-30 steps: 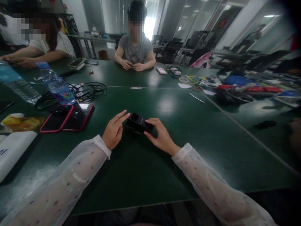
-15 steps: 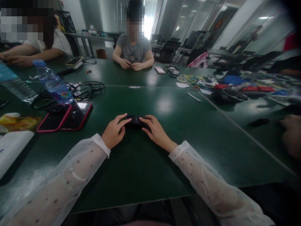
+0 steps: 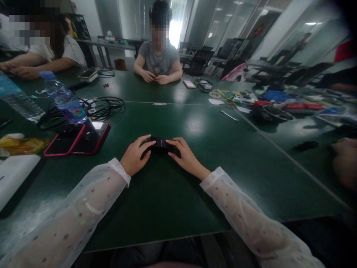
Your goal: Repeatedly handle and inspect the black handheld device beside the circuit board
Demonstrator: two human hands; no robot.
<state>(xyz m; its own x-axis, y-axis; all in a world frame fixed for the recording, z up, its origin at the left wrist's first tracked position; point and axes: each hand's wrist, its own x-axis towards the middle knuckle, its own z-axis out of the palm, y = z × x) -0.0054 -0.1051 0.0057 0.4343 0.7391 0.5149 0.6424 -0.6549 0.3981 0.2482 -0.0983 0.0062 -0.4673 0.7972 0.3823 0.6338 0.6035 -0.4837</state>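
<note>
A small black box-shaped device (image 3: 161,143) with tiny pale marks on its top sits on the green table (image 3: 156,201), straight in front of me. My left hand (image 3: 136,154) grips its left end, index finger along the top and thumb at the near side. At the opposite end my right hand (image 3: 185,156) holds it the same way, fingertips on top and thumb low in front. The fingers cover both ends of the device, so its full shape is hidden. Sheer white sleeves with dark spots cover both forearms.
To the left lie a phone with a red case (image 3: 92,139), an open red flip cover (image 3: 64,143), water bottles (image 3: 65,98), black cables (image 3: 108,106) and a white object (image 3: 16,178). A wrench (image 3: 229,115) and heaped wires (image 3: 228,95) lie right. A person (image 3: 158,59) sits opposite.
Both thumbs have shifted slightly at the near side of the black device, and more of its front face shows between them. The hands otherwise stay in place.
</note>
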